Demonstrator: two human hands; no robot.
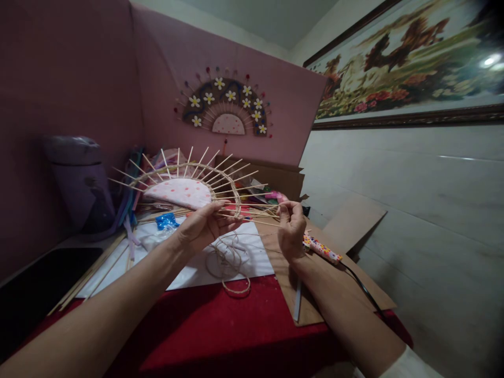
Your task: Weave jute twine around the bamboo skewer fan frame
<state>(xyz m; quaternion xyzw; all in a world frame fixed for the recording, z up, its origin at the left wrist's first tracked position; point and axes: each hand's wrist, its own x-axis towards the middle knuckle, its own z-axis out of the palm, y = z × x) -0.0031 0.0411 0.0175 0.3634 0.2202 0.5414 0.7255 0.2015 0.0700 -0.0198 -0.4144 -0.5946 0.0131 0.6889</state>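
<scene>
My left hand is closed on the right lower corner of a half-round fan frame. The frame has a white half-disc with pink dots, and thin wooden sticks fan out from it. A band of twine runs in an arc across the sticks. At the right, my right hand pinches with thumb and forefinger near the ends of the lowest sticks; a thin strand of twine seems to be in it, though the fingers partly hide it. Loose twine lies coiled on the white paper below the hands.
A finished flower-decorated fan is on the pink panel behind. A patterned glue gun with a black cord rests on brown cardboard at right. A lilac tumbler stands left, near loose sticks. Red cloth covers the table.
</scene>
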